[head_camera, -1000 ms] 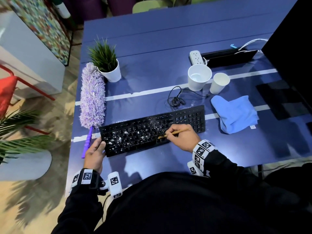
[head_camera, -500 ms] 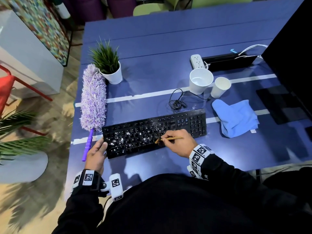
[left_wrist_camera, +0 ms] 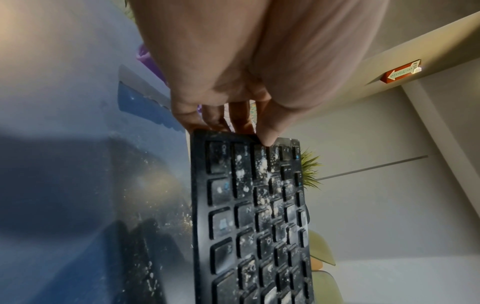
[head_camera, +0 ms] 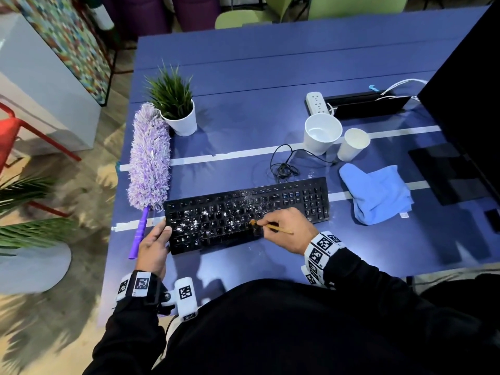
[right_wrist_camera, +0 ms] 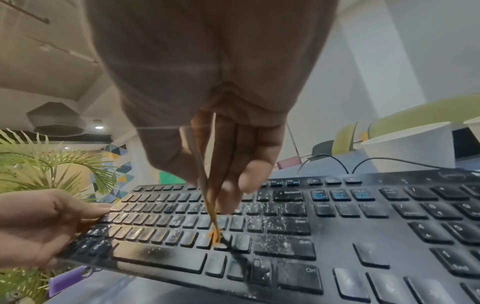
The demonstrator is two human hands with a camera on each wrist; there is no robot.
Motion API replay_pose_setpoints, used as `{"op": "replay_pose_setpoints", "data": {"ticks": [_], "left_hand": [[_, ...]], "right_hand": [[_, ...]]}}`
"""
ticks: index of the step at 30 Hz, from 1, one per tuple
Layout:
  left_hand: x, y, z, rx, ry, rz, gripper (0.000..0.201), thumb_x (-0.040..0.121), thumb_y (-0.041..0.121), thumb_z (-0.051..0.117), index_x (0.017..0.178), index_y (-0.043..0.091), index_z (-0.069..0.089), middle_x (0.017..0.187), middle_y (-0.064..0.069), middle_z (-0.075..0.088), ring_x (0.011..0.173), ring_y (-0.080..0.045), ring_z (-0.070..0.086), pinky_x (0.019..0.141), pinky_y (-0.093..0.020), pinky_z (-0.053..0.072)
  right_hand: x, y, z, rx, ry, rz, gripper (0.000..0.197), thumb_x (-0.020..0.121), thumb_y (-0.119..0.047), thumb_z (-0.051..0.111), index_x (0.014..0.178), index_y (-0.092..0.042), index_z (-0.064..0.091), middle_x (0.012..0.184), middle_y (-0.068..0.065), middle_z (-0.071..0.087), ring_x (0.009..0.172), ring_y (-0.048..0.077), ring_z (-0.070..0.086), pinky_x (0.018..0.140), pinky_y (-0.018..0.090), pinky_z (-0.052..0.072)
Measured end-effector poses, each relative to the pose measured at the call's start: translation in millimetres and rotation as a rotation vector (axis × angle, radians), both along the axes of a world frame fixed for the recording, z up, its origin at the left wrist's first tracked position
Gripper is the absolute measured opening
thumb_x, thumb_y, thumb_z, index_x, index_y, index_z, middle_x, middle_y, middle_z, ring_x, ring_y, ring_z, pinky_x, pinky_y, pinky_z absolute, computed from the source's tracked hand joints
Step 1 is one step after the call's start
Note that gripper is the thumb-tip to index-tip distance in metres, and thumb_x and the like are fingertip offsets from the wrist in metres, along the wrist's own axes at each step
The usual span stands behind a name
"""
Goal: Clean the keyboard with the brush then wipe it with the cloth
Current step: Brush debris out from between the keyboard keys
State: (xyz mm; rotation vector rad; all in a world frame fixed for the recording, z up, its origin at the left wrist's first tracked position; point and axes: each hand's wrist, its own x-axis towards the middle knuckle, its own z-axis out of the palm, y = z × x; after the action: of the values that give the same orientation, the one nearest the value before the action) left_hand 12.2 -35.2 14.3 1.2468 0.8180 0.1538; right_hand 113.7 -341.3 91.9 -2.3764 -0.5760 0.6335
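Right hand pinches thin wooden-handled brush, bristles on dusty black keyboard. Left hand grips keyboard's left end. Folded blue cloth on blue worktop.

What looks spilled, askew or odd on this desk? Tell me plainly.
White powdery specks are scattered over the black keyboard, thickest on its left half, with some on the blue table beside it. The left hand holds the keyboard's left end; the right hand works the thin wooden brush there.
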Motion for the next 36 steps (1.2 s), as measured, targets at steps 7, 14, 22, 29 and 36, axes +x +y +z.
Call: {"op": "replay_pose_setpoints", "data": {"ticks": [7,14,22,29,36], "left_hand": [[3,0,2,0.014,-0.027,-0.017,0.041,0.098,0.002,0.046,0.139,-0.001,0.047,0.128,-0.018,0.058,0.089,-0.003,0.065,0.075,-0.015,0.054],[5,1,7,0.035,-0.013,-0.035,0.041,0.098,0.001,0.046,0.139,0.0,0.047,0.132,-0.02,0.057,0.102,-0.017,0.061,0.085,-0.023,0.053],[2,-2,5,0.018,-0.03,0.003,0.044,0.098,-0.002,0.045,0.142,-0.001,0.041,0.142,-0.023,0.049,0.118,-0.024,0.051,0.077,-0.015,0.053],[1,-6,10,-0.017,-0.034,0.023,0.046,0.098,-0.004,0.044,0.143,0.001,0.039,0.137,-0.02,0.052,0.107,-0.021,0.057,0.075,-0.014,0.053],[-1,-7,9,-0.012,-0.05,0.044,0.047,0.098,-0.004,0.044,0.144,0.006,0.039,0.131,-0.013,0.054,0.085,-0.001,0.066,0.072,-0.013,0.053]], "right_hand": [[-6,4,2,-0.005,-0.011,-0.049,0.021,0.084,-0.022,0.059,0.096,-0.028,0.076,0.061,-0.025,0.057,0.047,-0.004,0.054,0.053,0.006,0.038],[-5,1,0,0.043,0.111,-0.071,0.014,0.082,-0.019,0.064,0.085,-0.023,0.077,0.058,-0.022,0.065,0.046,-0.005,0.056,0.05,0.008,0.04],[-2,-9,-7,0.071,0.107,-0.168,0.012,0.082,-0.017,0.067,0.084,-0.021,0.078,0.074,-0.008,0.073,0.053,-0.002,0.059,0.054,0.012,0.046],[6,-11,-10,0.009,0.148,-0.114,0.01,0.08,-0.023,0.069,0.084,-0.026,0.078,0.072,-0.013,0.072,0.053,-0.005,0.059,0.054,0.013,0.047],[11,-21,-15,-0.011,0.147,-0.199,0.008,0.078,-0.023,0.071,0.081,-0.026,0.077,0.078,-0.013,0.074,0.072,0.008,0.069,0.072,0.023,0.057]]}}
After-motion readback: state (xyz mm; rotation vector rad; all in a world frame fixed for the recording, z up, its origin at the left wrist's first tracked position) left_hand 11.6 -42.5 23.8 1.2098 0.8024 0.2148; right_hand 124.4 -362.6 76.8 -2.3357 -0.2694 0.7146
